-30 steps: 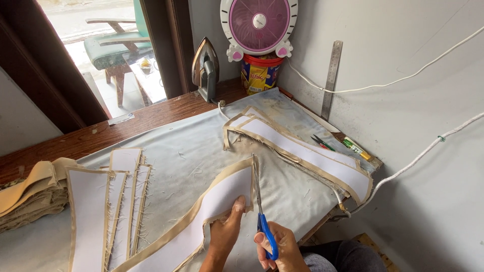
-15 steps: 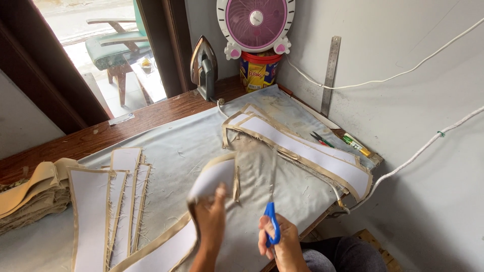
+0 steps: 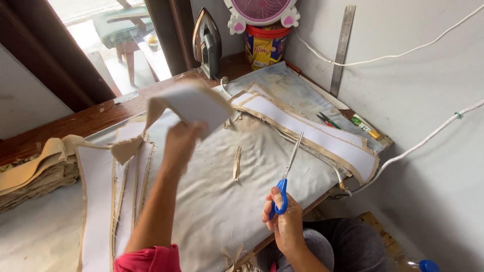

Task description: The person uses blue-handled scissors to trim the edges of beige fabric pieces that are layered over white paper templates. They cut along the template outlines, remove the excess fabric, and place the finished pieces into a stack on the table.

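Over the grey cloth-covered bench [image 3: 212, 201] we see both hands at work, well apart from each other. Left hand [image 3: 180, 143] is raised above the bench, fingers clamped on a white fabric piece with tan edging [image 3: 194, 106], which is lifted and blurred; its tan tail [image 3: 126, 148] hangs down toward the left. Right hand [image 3: 285, 221] sits at the near bench edge, fingers closed through the blue handles of the scissors [image 3: 287, 174]. We see the scissor blades together, pointing up and away toward the far side, tips near a long white strip with tan border [image 3: 322, 138] lying diagonally on the right part of the bench. A small tan offcut [image 3: 237, 163] lies loose on the cloth between the two hands.

Left of the lifted piece we see more flat white panels with tan edges [image 3: 98, 201] laid side by side on the bench. A stack of tan material [image 3: 35, 174] sits at the far left. At the far side an iron [image 3: 206, 43] stands upright, next to a yellow tub with a red lid [image 3: 264, 45] with a pink fan [image 3: 262, 10] on top. A metal ruler [image 3: 343, 48] leans on the wall. Small red and green snips [image 3: 327, 121] and a green and yellow marker [image 3: 365, 127] lie by the wall. A white cord [image 3: 418, 146] runs along the wall to the right.
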